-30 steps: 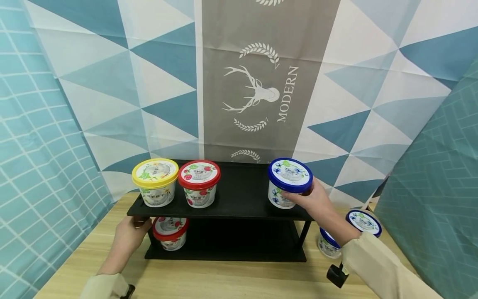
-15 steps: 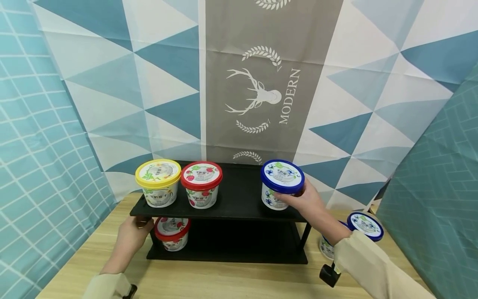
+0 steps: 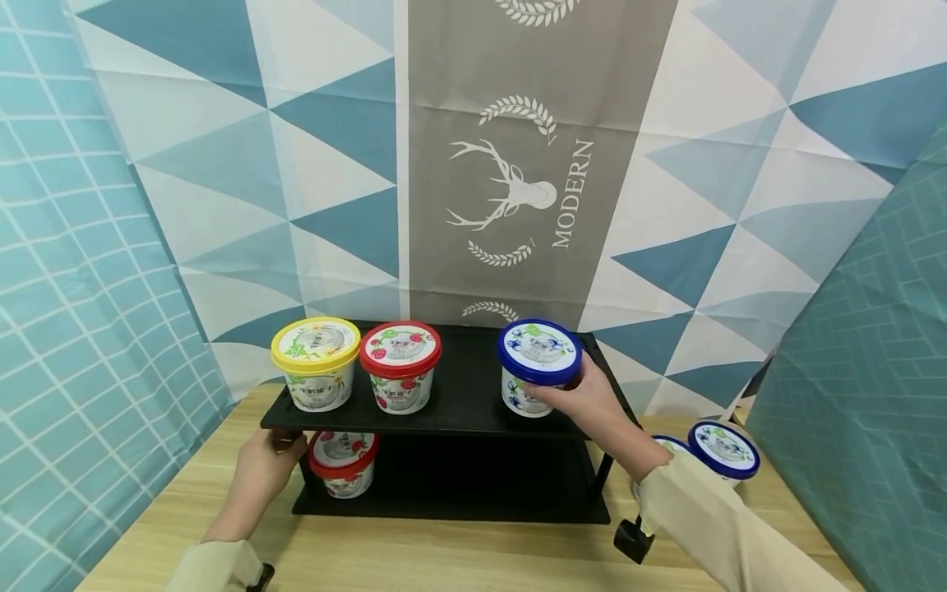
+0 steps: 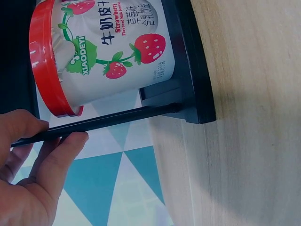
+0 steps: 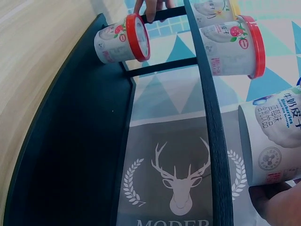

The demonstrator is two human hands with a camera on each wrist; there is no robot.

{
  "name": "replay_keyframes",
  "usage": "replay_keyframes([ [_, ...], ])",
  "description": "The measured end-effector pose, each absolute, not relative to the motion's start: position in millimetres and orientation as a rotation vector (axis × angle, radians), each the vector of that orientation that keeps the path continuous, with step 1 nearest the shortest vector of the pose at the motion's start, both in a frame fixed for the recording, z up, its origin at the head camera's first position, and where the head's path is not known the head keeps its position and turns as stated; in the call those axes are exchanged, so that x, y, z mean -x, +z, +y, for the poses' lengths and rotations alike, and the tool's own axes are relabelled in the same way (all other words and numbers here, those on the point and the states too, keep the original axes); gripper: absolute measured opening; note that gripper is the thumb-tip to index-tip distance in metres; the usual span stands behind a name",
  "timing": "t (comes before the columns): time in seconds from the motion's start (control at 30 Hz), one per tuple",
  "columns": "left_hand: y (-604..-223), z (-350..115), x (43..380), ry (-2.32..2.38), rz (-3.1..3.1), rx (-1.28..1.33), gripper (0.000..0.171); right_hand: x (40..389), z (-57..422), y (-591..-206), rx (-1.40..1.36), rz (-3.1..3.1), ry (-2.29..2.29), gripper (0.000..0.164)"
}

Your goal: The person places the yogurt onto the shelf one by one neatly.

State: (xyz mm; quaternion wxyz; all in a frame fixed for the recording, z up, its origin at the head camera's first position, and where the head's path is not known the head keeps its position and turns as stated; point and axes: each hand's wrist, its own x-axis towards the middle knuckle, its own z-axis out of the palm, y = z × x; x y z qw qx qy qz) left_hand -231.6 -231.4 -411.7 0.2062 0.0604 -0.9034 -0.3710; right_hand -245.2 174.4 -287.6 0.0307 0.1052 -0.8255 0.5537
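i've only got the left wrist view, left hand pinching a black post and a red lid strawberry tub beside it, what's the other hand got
Observer: The right hand grips a blue-lidded tub.
Operator: is that set down or lifted
Observer: Lifted: the right wrist view shows a gap between its base and the top shelf.
Operator: any more blue ones about
Observer: Yes, two more blue-lidded tubs beyond the right end of the rack, partly hidden by the right sleeve in the head view.
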Motion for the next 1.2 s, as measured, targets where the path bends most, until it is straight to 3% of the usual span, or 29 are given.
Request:
replay_keyframes([
  [1.2,-411,-232,231,-1.046,-2.537,-0.157,0.031,257,135,-290,-0.413,-2.506,1.801,0.077],
])
